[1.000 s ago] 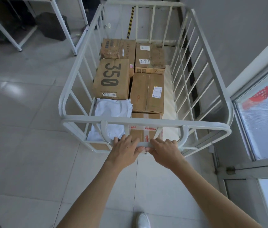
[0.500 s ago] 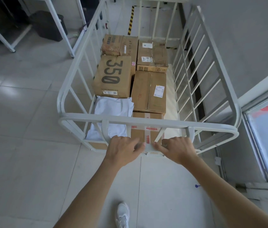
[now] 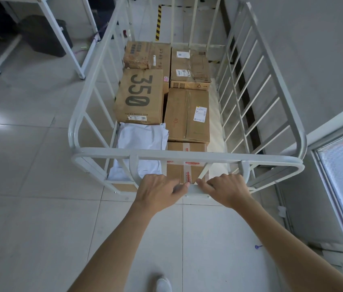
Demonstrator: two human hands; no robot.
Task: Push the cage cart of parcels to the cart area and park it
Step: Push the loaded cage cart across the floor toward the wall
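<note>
Both hands on the cage cart's handle bar

Left hand (image 3: 158,193) and right hand (image 3: 226,191) curl round the handle bar (image 3: 193,189) of the white cage cart (image 3: 187,155), mid-frame, loaded with cardboard parcels (image 3: 140,96).

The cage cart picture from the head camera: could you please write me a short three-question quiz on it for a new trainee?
1. True or false: both hands grip the low handle bar at the near end of the cage cart.
2. Multiple choice: which parcel lies nearest the left hand? A) the white mailer bag B) the box marked 350 C) a blue crate
3. Fill in: the cart's right side runs along a grey ____.

Key
1. True; the right hand grips it as well.
2. A.
3. wall.
</note>
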